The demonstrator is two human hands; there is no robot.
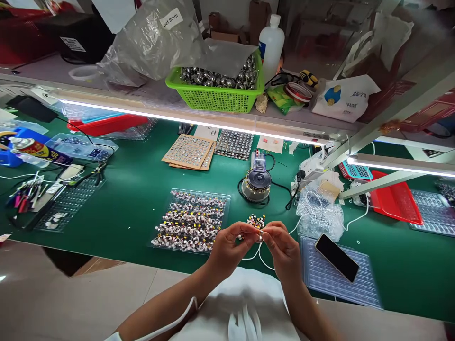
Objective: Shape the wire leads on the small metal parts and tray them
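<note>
My left hand (230, 245) and my right hand (282, 248) meet above the front edge of the green mat, fingertips pinched together on a tiny silver part (259, 234) with a thin white wire trailing from it. Just behind my fingers lies a small pile of similar parts (256, 220) with yellow and red marks. To the left, a clear plastic tray (191, 220) holds several rows of the same small pieces. What exactly sits between my fingertips is too small to make out.
A black phone (336, 257) lies on an empty clear tray (341, 279) at the right. A round device (256, 182) with a cable stands behind the pile. A crumpled plastic bag (320, 213), red trays (396, 199), cardboard part sheets (188, 151) and a green basket of metal balls (216, 87) surround the mat.
</note>
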